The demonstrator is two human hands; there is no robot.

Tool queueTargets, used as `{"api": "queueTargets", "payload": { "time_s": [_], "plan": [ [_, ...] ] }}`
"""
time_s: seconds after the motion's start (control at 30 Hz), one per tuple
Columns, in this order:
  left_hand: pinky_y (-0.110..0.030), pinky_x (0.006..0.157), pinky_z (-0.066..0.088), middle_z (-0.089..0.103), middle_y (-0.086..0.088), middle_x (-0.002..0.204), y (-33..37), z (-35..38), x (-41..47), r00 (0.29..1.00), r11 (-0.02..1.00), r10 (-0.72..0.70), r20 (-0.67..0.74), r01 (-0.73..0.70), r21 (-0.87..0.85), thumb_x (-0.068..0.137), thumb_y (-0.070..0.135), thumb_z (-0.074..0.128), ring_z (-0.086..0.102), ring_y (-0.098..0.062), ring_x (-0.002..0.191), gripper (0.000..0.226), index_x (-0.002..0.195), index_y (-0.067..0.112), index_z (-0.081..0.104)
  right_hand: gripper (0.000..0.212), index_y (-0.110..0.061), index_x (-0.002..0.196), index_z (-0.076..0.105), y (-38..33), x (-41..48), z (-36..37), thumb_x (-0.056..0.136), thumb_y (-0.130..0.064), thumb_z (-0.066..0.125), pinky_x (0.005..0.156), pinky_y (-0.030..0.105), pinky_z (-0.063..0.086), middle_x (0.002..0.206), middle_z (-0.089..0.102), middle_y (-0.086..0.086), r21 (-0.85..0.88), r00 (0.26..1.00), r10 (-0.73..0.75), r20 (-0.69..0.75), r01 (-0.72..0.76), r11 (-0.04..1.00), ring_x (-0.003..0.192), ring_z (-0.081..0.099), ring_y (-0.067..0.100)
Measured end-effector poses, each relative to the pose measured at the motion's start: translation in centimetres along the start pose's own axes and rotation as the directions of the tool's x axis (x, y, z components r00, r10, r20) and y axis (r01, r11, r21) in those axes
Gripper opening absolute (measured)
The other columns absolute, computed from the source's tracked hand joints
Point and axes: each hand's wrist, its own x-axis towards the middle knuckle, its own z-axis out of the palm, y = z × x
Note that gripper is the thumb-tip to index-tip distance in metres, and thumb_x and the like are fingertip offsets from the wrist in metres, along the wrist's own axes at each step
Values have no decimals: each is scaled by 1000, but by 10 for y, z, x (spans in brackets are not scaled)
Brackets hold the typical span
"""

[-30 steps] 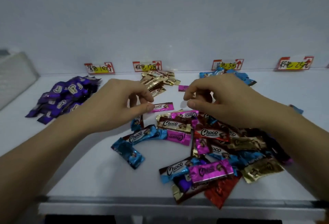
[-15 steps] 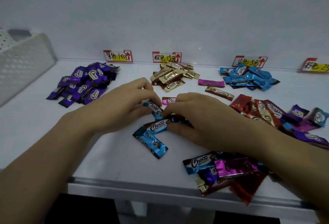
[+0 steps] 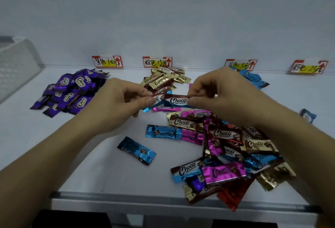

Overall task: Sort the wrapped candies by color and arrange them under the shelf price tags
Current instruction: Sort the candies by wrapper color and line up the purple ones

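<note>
While the right grip (image 3: 223, 93) pinches a blue Choco candy (image 3: 178, 100) above the shelf (image 3: 90, 155), the left grip (image 3: 117, 104) pinches a second wrapper (image 3: 156, 98), colour unclear. Advised: separate them, then lay the blue one on the blue pile (image 3: 253, 79) under its price tag (image 3: 240, 65).

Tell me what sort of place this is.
Probably a shop shelf, perhaps a mock-up: handwritten price tags line the back wall, a purple candy pile and a gold candy pile lie beneath two of them, and the white shelf has a metal front lip.
</note>
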Motion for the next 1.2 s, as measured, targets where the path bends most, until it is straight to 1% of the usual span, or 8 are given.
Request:
{"api": "queueTargets", "payload": {
  "time_s": [0.13,0.33,0.47,0.63,0.73,0.93,1.03,1.2],
  "plan": [
    [-9,54,41,70,9,64,16,7,23,995,994,2,101,-12,105,95,26,63,59,1,54,11,92,31,73,4,-24,86,76,25,3,-43,88,-20,75,60,23,54,70,73,-3,36,986,140,91,-144,989,62,67,13],
    [-22,56,47,70,13,63,51,47,84,997,997,4,75,-10,78,93,30,69,62,1,55,11,82,33,71,13,-26,87,77,95,6,-92,92,-15,71,56,23,43,62,70,-9,-102,931,363,-38,-365,926,57,59,5],
    [-19,54,49,72,6,69,70,78,123,992,998,-44,120,40,39,93,28,70,61,-3,59,10,91,21,76,9,-18,89,78,132,3,-106,93,-15,70,54,30,42,71,70,12,-7,853,499,-152,-506,862,62,53,17],
    [-37,74,56,75,-4,82,79,104,160,986,989,-115,125,101,112,92,36,71,61,-17,71,23,80,17,77,6,-13,89,75,151,9,-100,91,-18,73,52,28,46,80,71,8,156,760,599,-253,-579,801,61,56,15],
    [-38,75,54,73,-6,81,79,116,171,982,978,-137,127,114,175,91,40,71,61,-19,76,30,73,15,74,14,-12,89,74,155,12,-96,89,-25,76,52,27,46,72,73,5,182,756,601,-259,-573,799,57,56,14],
    [-28,56,41,60,-1,66,79,122,173,996,927,-61,71,31,374,90,54,66,55,-15,65,42,73,15,66,23,-15,91,72,152,13,-91,88,-38,76,55,27,43,66,71,-1,111,794,531,-297,-524,845,56,58,9],
    [-30,63,46,64,2,72,79,111,160,998,897,36,53,-56,438,90,58,63,60,-13,71,41,76,19,64,22,-20,95,72,141,13,-88,88,-41,75,58,25,40,79,66,-6,-15,852,410,-327,-438,899,73,60,7],
    [-26,58,39,60,5,67,75,74,117,993,914,76,89,-105,392,91,52,63,55,-8,64,37,73,20,64,14,-23,96,70,111,14,-76,93,-37,68,54,17,33,76,55,-14,-173,954,193,-231,-235,956,67,51,1]
  ]
}}
